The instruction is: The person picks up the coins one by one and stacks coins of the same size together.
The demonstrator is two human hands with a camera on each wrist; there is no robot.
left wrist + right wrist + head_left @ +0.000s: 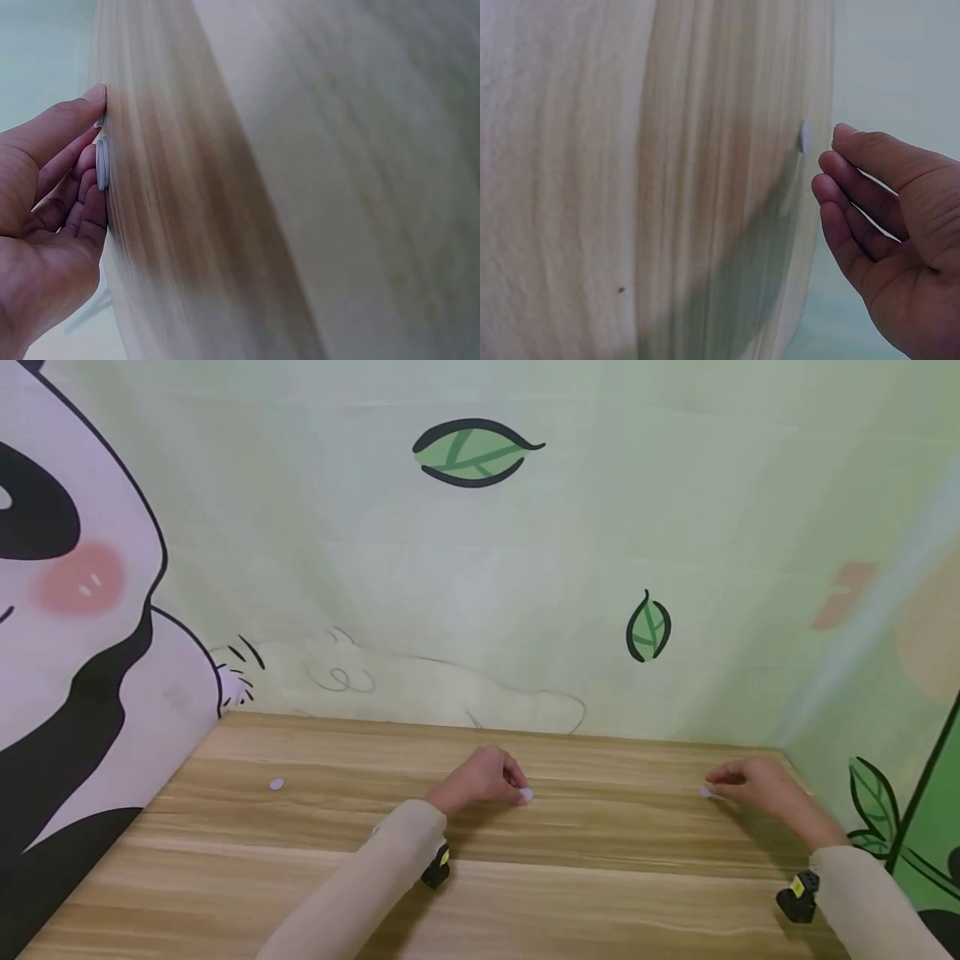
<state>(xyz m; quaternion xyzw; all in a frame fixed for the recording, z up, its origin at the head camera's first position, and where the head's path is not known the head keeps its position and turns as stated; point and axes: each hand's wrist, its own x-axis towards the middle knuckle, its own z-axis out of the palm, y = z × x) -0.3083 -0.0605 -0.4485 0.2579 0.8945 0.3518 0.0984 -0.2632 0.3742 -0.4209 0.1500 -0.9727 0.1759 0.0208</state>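
Note:
My left hand [483, 777] is low over the table's middle with its thumb and fingers bent inward. At its fingertips shows a small white disc [527, 794]. In the left wrist view a round whitish piece with a doubled edge [103, 163] sits against the curled middle and ring fingers. A pale sliver [99, 121] shows between thumb and index finger. On the right, my right hand [753, 783] hovers with loosely bent fingers holding nothing. Just off its fingertips, another white disc [805, 136] lies flat on the wood, apart from them in the right wrist view.
One more white disc [277, 784] lies at the table's far left. The wooden table [562, 910] ends at a pale green printed backdrop [360, 527] with leaves and a panda. Each wrist wears a small dark camera [437, 866].

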